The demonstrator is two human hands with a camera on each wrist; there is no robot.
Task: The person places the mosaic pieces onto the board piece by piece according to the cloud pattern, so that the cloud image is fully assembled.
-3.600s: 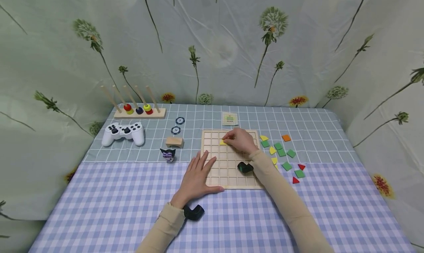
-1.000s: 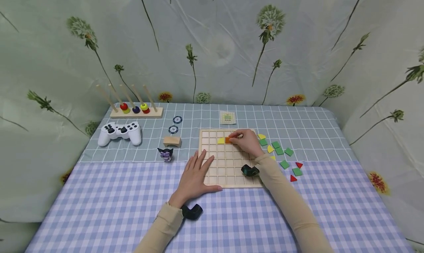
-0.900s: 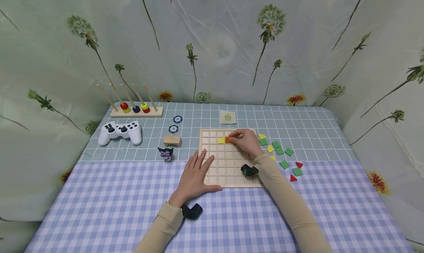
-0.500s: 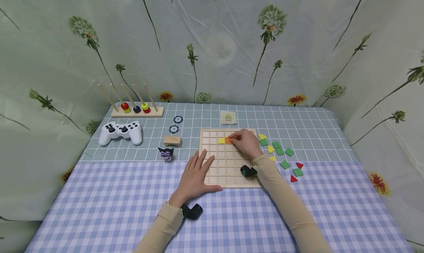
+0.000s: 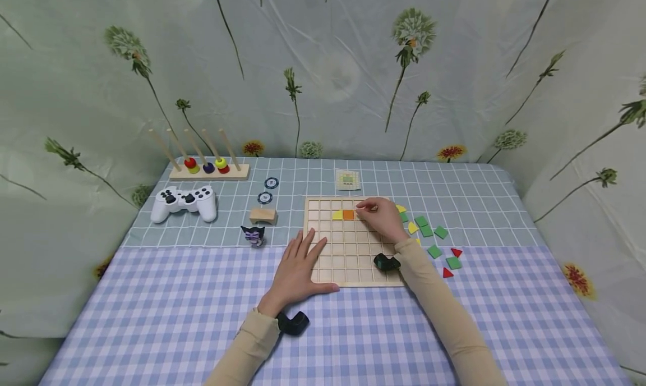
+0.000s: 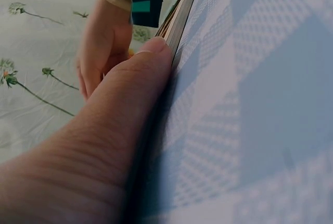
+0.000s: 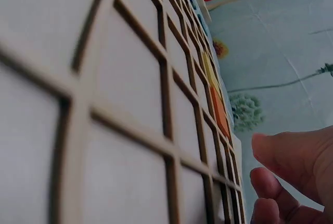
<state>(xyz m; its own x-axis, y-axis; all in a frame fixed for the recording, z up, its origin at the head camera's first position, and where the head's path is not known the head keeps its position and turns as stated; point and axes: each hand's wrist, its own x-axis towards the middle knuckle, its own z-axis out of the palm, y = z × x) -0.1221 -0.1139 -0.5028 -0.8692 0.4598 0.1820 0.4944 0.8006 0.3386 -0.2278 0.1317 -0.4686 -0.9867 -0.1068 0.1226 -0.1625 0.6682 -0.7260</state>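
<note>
A wooden grid board [image 5: 338,261] lies in front of me. My left hand [image 5: 296,271] rests with spread fingers on its near left corner, the thumb along the near edge. In the board's upper part, a yellow curved-edge tile [image 5: 337,215] and an orange square tile [image 5: 348,214] sit side by side in neighbouring cells. My right hand [image 5: 382,217] hovers just right of the orange tile. The right wrist view shows a gap between its thumb [image 7: 291,151] and fingertips, with nothing held; the orange tile [image 7: 219,113] lies apart from them.
Right of the board lie loose green tiles [image 5: 434,252], yellow tiles [image 5: 413,228] and red triangles [image 5: 447,272]. A pattern card [image 5: 348,179] is behind it. Leftward are a wooden arch block [image 5: 263,216], small figurine [image 5: 254,235], chips [image 5: 264,197], white game controller [image 5: 184,203] and peg stand [image 5: 209,174].
The orange tile, earlier loose on the table at the right, now sits in the cell beside the yellow one. My right hand has let go of it and drawn slightly right. The left hand stays put.
</note>
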